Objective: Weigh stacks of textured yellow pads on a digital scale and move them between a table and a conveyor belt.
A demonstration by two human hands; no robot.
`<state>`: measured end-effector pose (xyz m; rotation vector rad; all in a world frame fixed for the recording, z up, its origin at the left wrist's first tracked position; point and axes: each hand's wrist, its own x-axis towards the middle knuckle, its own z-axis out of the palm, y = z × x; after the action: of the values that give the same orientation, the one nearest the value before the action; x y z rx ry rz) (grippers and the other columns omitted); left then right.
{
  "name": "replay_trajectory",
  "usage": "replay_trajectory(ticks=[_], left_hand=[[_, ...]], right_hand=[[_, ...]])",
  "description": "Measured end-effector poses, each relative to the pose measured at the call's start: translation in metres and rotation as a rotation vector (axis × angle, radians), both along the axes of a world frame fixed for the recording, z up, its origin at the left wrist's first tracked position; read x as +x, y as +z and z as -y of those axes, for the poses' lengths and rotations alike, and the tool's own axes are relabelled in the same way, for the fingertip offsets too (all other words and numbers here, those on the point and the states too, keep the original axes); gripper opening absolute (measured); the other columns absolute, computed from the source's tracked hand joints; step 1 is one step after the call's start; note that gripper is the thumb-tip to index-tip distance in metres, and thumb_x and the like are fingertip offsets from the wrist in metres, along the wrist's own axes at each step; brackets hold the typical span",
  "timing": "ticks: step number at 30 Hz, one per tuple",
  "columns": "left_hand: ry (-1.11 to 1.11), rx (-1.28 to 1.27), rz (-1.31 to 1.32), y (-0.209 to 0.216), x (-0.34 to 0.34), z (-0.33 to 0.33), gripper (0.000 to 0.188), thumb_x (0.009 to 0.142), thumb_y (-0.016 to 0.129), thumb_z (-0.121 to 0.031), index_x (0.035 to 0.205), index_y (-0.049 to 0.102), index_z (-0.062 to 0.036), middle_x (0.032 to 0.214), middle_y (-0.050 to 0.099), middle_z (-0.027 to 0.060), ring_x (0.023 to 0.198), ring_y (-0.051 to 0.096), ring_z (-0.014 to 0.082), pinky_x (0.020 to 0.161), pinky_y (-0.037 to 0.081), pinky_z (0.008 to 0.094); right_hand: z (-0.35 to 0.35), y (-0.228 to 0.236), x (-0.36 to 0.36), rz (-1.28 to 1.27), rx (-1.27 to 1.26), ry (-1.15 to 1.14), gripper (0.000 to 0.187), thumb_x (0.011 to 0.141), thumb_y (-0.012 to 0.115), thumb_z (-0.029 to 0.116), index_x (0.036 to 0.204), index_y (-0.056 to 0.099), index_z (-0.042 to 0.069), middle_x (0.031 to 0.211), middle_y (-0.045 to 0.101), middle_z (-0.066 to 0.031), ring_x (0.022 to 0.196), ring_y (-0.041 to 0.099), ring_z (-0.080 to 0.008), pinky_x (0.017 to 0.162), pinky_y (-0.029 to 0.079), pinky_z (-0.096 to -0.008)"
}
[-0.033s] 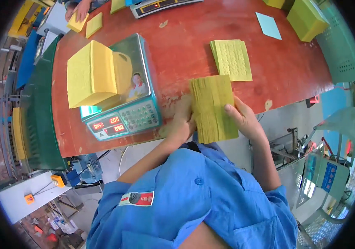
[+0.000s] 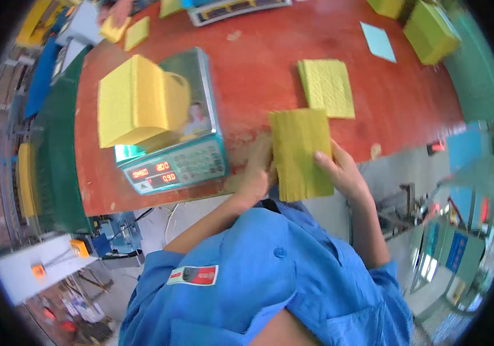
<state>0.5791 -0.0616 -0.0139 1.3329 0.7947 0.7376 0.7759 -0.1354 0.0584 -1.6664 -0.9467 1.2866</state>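
Note:
A thick stack of yellow paper sheets (image 2: 301, 155) is held upright between my two hands, in front of my chest at the table's near edge. My left hand (image 2: 257, 172) presses on its left side, with most of the fingers hidden behind it. On the right side my right hand (image 2: 345, 176) grips it, the thumb lying over the face. Just beyond, a smaller pile of yellow embossed sheets (image 2: 329, 86) lies on the red table (image 2: 252, 69). To the left, a digital scale (image 2: 203, 158) carries a large yellow block of sheets (image 2: 121, 106).
A pale blue card (image 2: 378, 41) and another yellow block (image 2: 428, 34) lie at the far right. A second scale (image 2: 238, 12) stands at the back. Top left, a co-worker's hand (image 2: 121, 10) touches a yellow bundle (image 2: 114, 29). Machinery flanks the table.
The held stack's face looks more even, with fewer gaps showing between sheets. The whole view has shifted slightly and blurred. Both hands keep their hold.

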Motion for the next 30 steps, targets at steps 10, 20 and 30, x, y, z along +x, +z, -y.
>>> replay_trajectory(ticks=[10, 20, 30], left_hand=[[0.311, 0.803, -0.254, 0.189, -0.078, -0.047, 0.055, 0.082, 0.072, -0.012, 0.132, 0.053, 0.0003, 0.134, 0.053, 0.0188, 0.124, 0.053, 0.0328, 0.102, 0.044, 0.0404], [0.445, -0.034, 0.157, 0.297, -0.234, -0.115, 0.049, 0.094, 0.06, -0.03, 0.131, 0.054, 0.0019, 0.123, 0.064, 0.0126, 0.108, 0.065, 0.0203, 0.09, 0.052, 0.0333], [0.265, -0.217, 0.293, 0.208, -0.24, -0.177, 0.048, 0.088, 0.065, -0.033, 0.125, 0.056, -0.0033, 0.12, 0.062, 0.0089, 0.112, 0.058, 0.0195, 0.097, 0.044, 0.0387]], right_hand=[[-0.051, 0.011, -0.069, -1.086, 0.338, -0.184, 0.055, 0.099, 0.053, 0.035, 0.142, 0.04, 0.003, 0.14, 0.051, -0.0126, 0.124, 0.054, -0.0262, 0.105, 0.044, -0.0417], [-0.199, 0.139, -0.226, -1.186, 0.391, 0.322, 0.056, 0.101, 0.048, 0.042, 0.145, 0.038, 0.008, 0.14, 0.051, -0.0114, 0.129, 0.05, -0.0268, 0.109, 0.04, -0.0451], [-0.259, 0.09, -0.214, -1.063, 0.177, 0.169, 0.043, 0.103, 0.043, 0.036, 0.128, 0.056, 0.003, 0.123, 0.063, -0.0119, 0.111, 0.062, -0.0249, 0.097, 0.05, -0.0416]])
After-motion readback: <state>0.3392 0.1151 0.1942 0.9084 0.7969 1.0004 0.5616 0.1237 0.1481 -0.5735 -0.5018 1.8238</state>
